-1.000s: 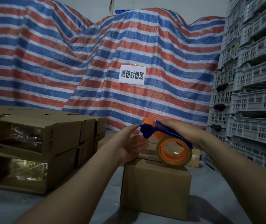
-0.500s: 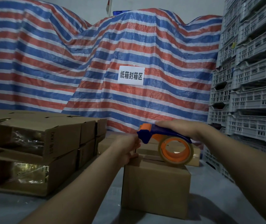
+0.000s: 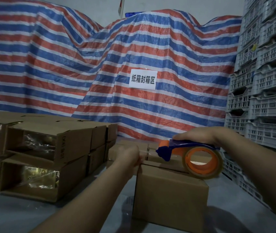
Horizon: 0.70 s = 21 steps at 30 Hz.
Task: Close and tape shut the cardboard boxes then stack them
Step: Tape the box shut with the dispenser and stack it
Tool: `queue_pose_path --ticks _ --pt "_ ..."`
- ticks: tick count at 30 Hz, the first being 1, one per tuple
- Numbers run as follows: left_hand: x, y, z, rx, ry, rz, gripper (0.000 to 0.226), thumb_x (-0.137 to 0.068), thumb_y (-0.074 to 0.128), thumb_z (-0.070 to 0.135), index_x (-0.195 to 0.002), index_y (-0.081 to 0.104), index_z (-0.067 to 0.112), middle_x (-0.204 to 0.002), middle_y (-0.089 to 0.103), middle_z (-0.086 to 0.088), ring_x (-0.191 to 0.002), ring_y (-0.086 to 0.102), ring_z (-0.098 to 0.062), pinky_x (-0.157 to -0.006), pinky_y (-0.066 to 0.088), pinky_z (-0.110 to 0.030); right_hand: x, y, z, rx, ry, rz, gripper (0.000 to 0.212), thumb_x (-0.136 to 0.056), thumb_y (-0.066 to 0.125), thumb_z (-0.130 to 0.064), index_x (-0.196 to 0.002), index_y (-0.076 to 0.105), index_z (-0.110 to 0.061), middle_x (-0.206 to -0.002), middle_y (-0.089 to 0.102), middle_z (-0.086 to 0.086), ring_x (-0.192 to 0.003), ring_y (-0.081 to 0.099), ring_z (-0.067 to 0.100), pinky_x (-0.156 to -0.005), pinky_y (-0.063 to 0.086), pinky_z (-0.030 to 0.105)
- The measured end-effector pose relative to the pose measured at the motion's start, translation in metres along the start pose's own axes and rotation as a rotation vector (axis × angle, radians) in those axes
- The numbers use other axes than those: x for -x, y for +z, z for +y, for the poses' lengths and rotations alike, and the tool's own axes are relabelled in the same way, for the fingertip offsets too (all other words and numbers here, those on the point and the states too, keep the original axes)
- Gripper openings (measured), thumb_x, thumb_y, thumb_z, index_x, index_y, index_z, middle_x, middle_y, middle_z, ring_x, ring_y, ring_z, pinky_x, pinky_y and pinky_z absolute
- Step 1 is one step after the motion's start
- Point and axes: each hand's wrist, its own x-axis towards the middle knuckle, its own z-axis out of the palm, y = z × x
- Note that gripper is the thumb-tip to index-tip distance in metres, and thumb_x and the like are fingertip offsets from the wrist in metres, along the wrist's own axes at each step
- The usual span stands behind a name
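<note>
The right hand [image 3: 199, 134] grips a tape dispenser [image 3: 191, 153] over the cardboard box [image 3: 169, 197] — the left hand [image 3: 130, 156], fingers curled, pinches the clear tape's end at the box's left edge.

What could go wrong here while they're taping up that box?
The left hand sits at the box's far left edge, close in front of the tape dispenser's blue cutter end, so the cutter could catch the fingers. The dispenser, gripped from above by the right hand, sits towards the box's right side, so the tape might go on crooked.
</note>
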Motion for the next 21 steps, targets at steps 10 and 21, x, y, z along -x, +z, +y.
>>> queue_pose_path --ticks 10,21 --pt "-0.01 -0.038 -0.016 -0.28 0.057 -0.033 0.017 -0.093 0.049 0.004 -0.104 0.061 -0.001 -0.09 0.063 -0.016 -0.061 0.06 -0.019 -0.041 0.045 -0.019 -0.02 0.012 -0.024 0.26 0.034 0.026 0.053 -0.09 0.051 -0.072 -0.1 0.067 -0.023 -0.066 0.073 -0.007 -0.054 0.068 0.005 -0.058 0.05 0.021" --pt "-0.013 -0.041 -0.042 -0.386 -0.01 -0.056 0.006 -0.094 0.056 0.014 -0.095 0.056 0.008 -0.093 0.061 -0.009 -0.077 0.063 -0.02 -0.049 0.049 -0.025 -0.025 0.017 -0.026 0.292 0.026 0.001 0.049 -0.091 0.051 -0.07 -0.098 0.066 -0.024 -0.062 0.072 -0.009 -0.051 0.066 0.004 -0.057 0.048 0.02"
